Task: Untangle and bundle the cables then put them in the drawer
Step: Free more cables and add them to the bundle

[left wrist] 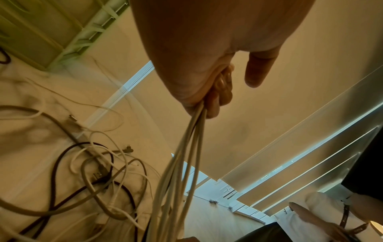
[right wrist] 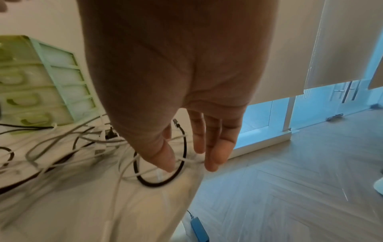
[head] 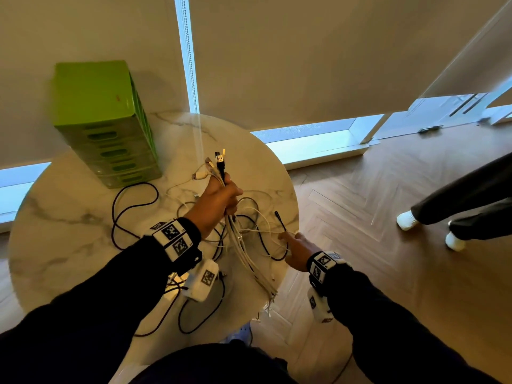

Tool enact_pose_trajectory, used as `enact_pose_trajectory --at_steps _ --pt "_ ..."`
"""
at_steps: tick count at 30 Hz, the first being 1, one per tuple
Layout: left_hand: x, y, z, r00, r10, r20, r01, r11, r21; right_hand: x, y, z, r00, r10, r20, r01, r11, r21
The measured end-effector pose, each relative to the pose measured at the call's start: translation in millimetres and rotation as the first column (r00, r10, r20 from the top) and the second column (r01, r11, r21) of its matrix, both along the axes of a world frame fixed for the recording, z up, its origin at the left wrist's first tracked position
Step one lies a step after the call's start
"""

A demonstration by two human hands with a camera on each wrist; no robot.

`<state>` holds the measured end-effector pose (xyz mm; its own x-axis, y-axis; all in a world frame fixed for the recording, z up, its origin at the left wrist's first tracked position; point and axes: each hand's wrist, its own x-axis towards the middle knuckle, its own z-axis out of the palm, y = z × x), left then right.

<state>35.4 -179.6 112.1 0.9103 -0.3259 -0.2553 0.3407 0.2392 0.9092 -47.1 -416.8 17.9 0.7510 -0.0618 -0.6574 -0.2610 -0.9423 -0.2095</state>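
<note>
My left hand grips a bunch of white cables with one black one, raised above the round marble table; their plugs stick up out of my fist. In the left wrist view my fingers are curled round the cable strands, which hang down. Loose white and dark cables lie tangled on the table. My right hand hovers at the table's right edge with fingers straight over a black cable loop; it holds nothing. A green drawer unit stands at the back left.
A white adapter block lies near the table's front edge under my left wrist. Another person's legs and white socks stand on the wooden floor to the right. Roller blinds cover the windows behind the table.
</note>
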Motion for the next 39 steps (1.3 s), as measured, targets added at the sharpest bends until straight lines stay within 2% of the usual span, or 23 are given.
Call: enact_pose_trajectory --at_steps 4,8,10,12,16,22,25,28,30,34,37,39 --pt "-3.0 9.7 -5.3 1.000 0.011 -0.021 -0.011 1.000 0.013 10.5 13.4 -22.1 0.999 0.036 -0.017 -0.038 0.997 -0.068" --pt "-5.4 17.9 -8.0 0.999 0.030 -0.036 -0.029 0.999 0.030 28.7 28.5 -36.6 0.996 0.080 0.046 -0.076 0.993 -0.088" --pt "-6.7 22.7 -10.4 0.998 0.038 -0.046 -0.036 0.999 0.033 39.9 36.5 -39.1 0.988 0.107 0.109 -0.103 0.994 -0.037" --pt "-6.2 27.8 -14.2 0.997 0.048 -0.054 -0.046 0.998 0.045 53.9 45.6 -39.2 0.978 0.129 0.164 -0.145 0.985 0.092" --pt "-5.8 35.4 -20.1 0.995 0.081 -0.053 -0.077 0.994 0.083 75.3 58.5 -26.6 0.978 0.127 0.163 -0.162 0.961 0.226" --pt "-4.1 37.1 -21.3 0.991 0.119 -0.067 -0.115 0.991 0.067 75.9 37.0 -11.4 0.962 0.034 0.272 -0.076 0.986 0.145" --pt "-3.7 37.3 -22.3 0.989 0.126 -0.074 -0.120 0.989 0.089 65.8 30.5 -15.8 0.974 0.166 0.151 -0.188 0.972 0.140" --pt "-4.2 43.2 -24.7 0.990 0.131 -0.056 -0.122 0.983 0.136 56.0 40.1 -18.9 0.935 0.356 0.006 -0.351 0.918 0.183" --pt "-4.4 50.7 -28.2 0.987 0.155 -0.047 -0.146 0.976 0.164 55.4 52.5 -22.0 0.905 0.426 -0.003 -0.416 0.883 0.217" --pt "-3.8 67.0 -35.2 0.978 0.207 -0.041 -0.195 0.962 0.193 67.0 79.5 -29.4 0.873 0.477 0.098 -0.484 0.826 0.288" --pt "-3.8 76.3 -40.3 0.975 0.217 -0.052 -0.202 0.958 0.201 79.3 85.9 -38.0 0.842 0.538 0.046 -0.536 0.822 0.193" --pt "-4.4 79.6 -42.0 0.973 0.225 -0.050 -0.212 0.959 0.187 88.5 80.9 -38.6 0.827 0.563 -0.009 -0.561 0.825 0.066"
